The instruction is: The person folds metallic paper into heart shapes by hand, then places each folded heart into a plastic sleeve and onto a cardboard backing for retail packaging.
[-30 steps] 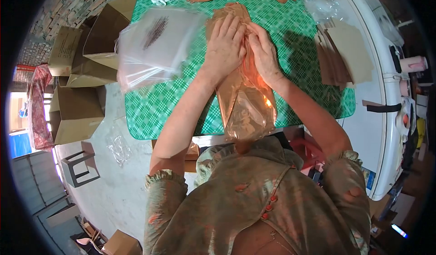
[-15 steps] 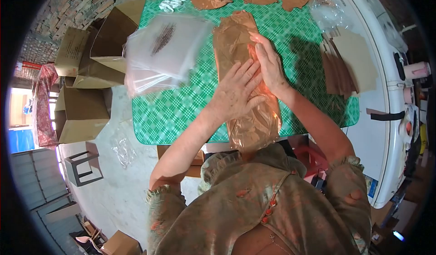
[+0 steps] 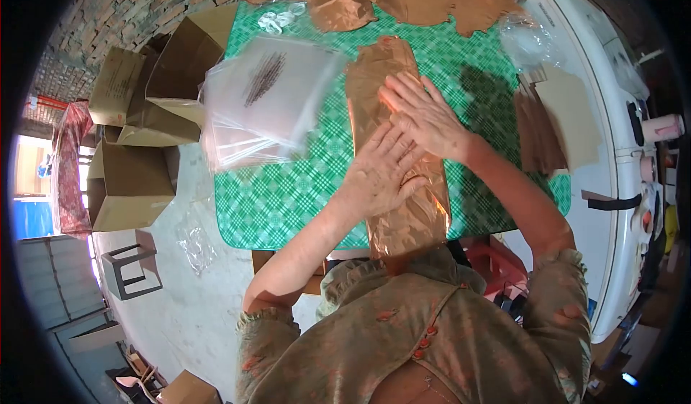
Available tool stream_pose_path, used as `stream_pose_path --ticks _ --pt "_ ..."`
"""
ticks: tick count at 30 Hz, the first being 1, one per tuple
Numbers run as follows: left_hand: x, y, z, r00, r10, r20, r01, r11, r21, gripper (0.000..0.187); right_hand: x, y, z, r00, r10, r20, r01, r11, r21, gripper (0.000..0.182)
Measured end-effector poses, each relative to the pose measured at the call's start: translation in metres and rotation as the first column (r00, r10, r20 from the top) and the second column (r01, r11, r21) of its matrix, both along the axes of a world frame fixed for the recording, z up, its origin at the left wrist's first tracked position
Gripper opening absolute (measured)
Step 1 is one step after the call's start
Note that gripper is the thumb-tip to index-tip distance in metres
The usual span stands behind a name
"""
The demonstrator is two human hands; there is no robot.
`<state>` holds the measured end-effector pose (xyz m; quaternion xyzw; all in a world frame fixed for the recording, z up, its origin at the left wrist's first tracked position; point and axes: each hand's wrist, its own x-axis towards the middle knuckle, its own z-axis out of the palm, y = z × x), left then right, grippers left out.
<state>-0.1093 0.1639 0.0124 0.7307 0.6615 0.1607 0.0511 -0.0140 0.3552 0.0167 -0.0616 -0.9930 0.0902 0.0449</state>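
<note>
Right hand (image 3: 432, 123) turned flatter, left hand (image 3: 376, 177) beside, one coppery strip (image 3: 409, 224) beneath

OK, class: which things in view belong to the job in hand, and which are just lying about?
In the job:
- left hand, right hand
- coppery film under both
- green table
- probably the matching film behind

Apparently lying about:
- grey stool
- crumpled plastic on the floor
- open cardboard boxes

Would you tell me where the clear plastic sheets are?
In the head view, the clear plastic sheets lie on the green table's left side, between the cardboard boxes and the copper-coloured material.
</note>
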Motion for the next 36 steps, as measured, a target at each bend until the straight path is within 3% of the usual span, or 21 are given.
stream_pose_path --ticks 4,5,14,20,23,26,27,30,34,36 --pt "0.001 0.001 -0.003 0.999 0.008 0.035 -0.011 0.998 0.063 0.067 -0.019 0.016 -0.008 0.995 -0.090 -0.039 0.095 0.986 0.138 0.067" --pt "0.001 0.001 -0.002 0.999 0.008 0.049 -0.011 0.998 0.061 0.067 -0.021 0.021 -0.008 0.990 -0.141 0.002 0.141 0.990 0.008 0.069" --pt "0.002 0.000 -0.006 0.999 0.015 0.041 -0.018 0.998 0.065 0.065 -0.039 0.043 -0.010 0.963 -0.269 -0.003 0.268 0.957 0.112 0.069" --pt "0.001 -0.002 -0.005 1.000 0.011 -0.009 -0.010 0.994 0.111 0.062 -0.041 0.056 -0.014 0.974 -0.208 -0.095 0.228 0.909 0.348 0.065" --pt "0.001 -0.004 -0.002 1.000 0.014 0.010 -0.015 0.993 0.118 0.062 -0.029 0.039 -0.006 0.984 -0.021 -0.177 0.091 0.914 0.395 0.061" --pt "0.001 -0.002 -0.006 0.999 -0.001 0.033 -0.003 0.993 0.122 0.061 -0.012 0.030 -0.002 1.000 -0.022 -0.021 0.028 0.937 0.349 0.057" --pt "0.001 -0.002 -0.006 1.000 -0.005 0.023 0.002 0.992 0.123 0.061 -0.008 0.039 -0.019 0.991 -0.039 -0.125 0.078 0.943 0.324 0.057" --pt "0.001 -0.004 -0.005 1.000 -0.002 -0.008 0.003 0.992 0.130 0.060 0.007 0.045 -0.015 0.987 -0.110 -0.117 0.149 0.894 0.423 0.056" --pt "0.001 -0.003 -0.006 1.000 -0.004 -0.021 0.007 0.988 0.152 0.056 0.050 0.029 -0.003 0.944 -0.019 -0.328 0.079 0.982 0.173 0.054" --pt "0.000 -0.002 -0.007 0.999 -0.005 -0.036 0.010 0.988 0.157 0.056 0.076 0.005 0.006 0.976 -0.019 -0.219 0.069 0.972 0.223 0.058"
